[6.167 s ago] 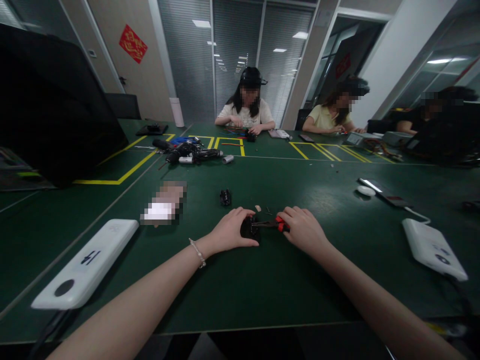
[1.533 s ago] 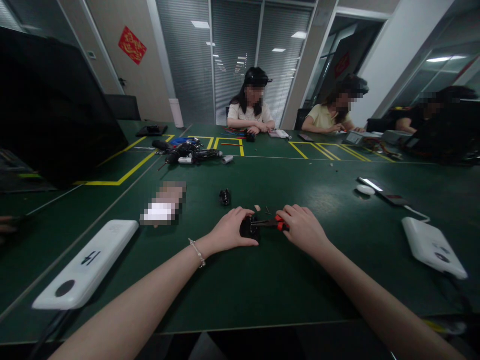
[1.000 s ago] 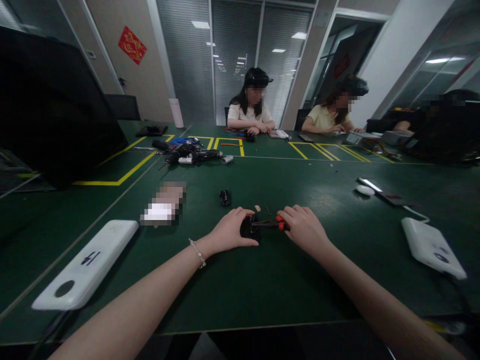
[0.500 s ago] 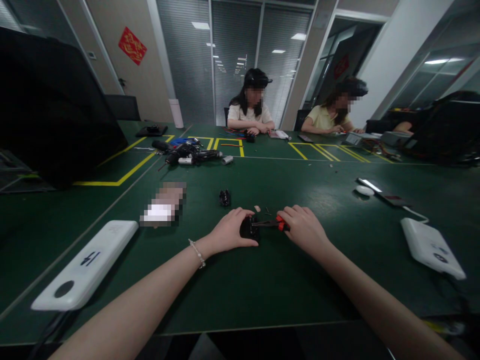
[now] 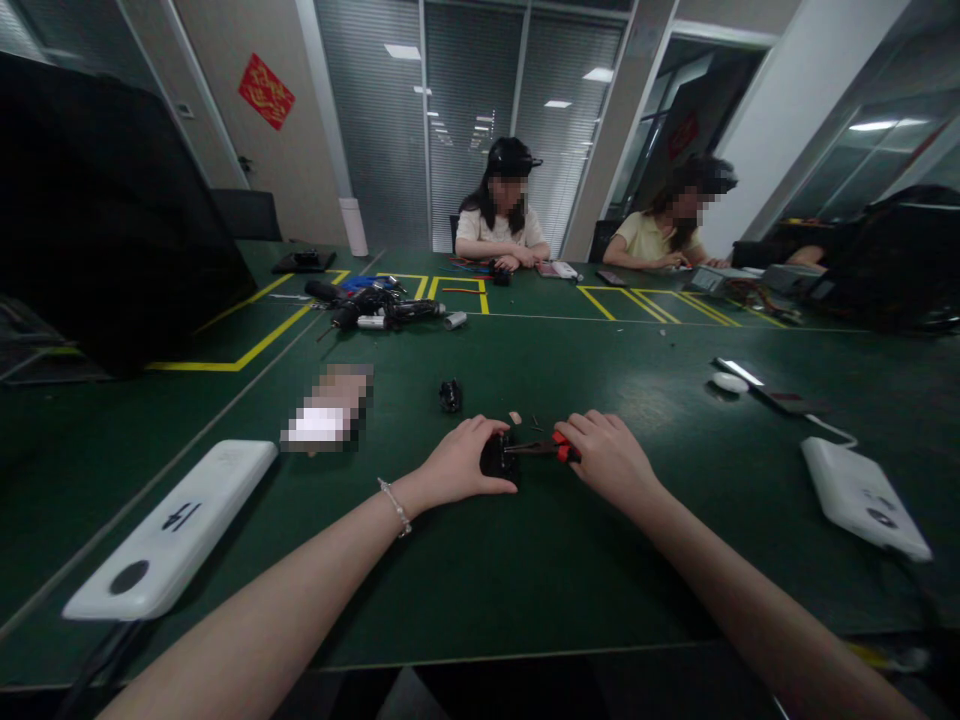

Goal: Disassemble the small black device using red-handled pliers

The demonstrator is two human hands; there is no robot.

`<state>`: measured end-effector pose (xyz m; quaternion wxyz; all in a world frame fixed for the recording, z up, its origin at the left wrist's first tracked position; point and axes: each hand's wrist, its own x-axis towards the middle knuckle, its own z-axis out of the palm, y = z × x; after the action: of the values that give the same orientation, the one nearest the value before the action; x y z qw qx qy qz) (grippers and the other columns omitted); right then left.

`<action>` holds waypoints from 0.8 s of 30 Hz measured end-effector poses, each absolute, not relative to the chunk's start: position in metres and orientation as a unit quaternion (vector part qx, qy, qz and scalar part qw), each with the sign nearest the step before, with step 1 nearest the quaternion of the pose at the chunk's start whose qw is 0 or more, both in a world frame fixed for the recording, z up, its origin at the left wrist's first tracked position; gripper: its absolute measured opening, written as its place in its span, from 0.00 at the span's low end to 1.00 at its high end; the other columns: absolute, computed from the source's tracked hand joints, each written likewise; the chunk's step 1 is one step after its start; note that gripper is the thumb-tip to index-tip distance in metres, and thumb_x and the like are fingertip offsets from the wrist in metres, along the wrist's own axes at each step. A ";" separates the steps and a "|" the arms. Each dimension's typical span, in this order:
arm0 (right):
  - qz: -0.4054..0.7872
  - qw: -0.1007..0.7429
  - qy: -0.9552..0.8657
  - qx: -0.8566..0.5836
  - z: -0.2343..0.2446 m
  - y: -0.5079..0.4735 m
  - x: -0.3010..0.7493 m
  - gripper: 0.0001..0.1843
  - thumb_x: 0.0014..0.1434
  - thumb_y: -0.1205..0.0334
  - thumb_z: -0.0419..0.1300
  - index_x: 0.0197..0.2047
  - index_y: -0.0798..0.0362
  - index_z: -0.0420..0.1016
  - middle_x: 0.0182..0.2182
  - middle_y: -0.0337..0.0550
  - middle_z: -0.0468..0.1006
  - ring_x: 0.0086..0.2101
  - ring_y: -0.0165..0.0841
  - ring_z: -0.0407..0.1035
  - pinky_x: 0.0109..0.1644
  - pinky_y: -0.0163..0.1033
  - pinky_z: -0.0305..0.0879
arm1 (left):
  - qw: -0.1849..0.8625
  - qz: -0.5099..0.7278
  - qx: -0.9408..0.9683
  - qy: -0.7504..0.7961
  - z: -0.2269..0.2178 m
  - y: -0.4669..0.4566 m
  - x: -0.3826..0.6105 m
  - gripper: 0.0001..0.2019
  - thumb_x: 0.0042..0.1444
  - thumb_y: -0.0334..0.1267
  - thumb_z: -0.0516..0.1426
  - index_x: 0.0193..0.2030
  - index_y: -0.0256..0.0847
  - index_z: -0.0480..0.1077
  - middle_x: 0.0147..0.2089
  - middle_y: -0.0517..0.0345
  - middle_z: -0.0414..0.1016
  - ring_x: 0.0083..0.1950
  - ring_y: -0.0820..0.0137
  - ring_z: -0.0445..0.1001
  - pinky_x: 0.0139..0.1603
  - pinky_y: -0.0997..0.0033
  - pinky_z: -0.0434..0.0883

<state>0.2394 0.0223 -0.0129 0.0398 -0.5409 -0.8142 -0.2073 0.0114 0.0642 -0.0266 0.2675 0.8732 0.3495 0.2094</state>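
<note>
My left hand [image 5: 466, 458] grips a small black block-like part [image 5: 498, 462] from its left side, thumb at the near edge and fingers at the far edge. In my right hand [image 5: 609, 458] are long-nosed pliers [image 5: 534, 448] with red handles, fingers wrapped round the grips. The pliers' jaws point left and their tips reach the black part; whether they pinch something on it is too small to tell. Just beyond lie a small pale piece [image 5: 514, 418] and thin pins or screws [image 5: 536, 423]. Another black part [image 5: 451, 395] stands a little farther off.
On the green table [image 5: 570, 580], a white power bank [image 5: 180, 530] and a blurred-out phone [image 5: 328, 410] lie left. Another white device [image 5: 866, 498] with a cable is right. Tools and a drill [image 5: 367, 305] are heaped farther back. Two people sit across the table.
Almost nothing differs. Both hands, the black part and the pliers stay in nearly the same place.
</note>
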 end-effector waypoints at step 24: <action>-0.165 0.043 -0.811 -0.560 -0.018 0.024 0.240 0.18 0.44 0.67 0.57 0.42 0.53 0.69 0.37 0.45 0.72 0.35 0.36 0.63 0.38 0.41 0.57 | 0.275 0.202 0.873 0.350 -0.025 0.064 0.010 0.33 0.38 0.52 0.62 0.52 0.44 0.59 0.48 0.54 0.63 0.47 0.60 0.64 0.46 0.59 0.65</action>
<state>0.2397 0.0241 -0.0177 0.0428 -0.5605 -0.8105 -0.1646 0.0099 0.0639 -0.0250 0.2747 0.8727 0.3497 0.2016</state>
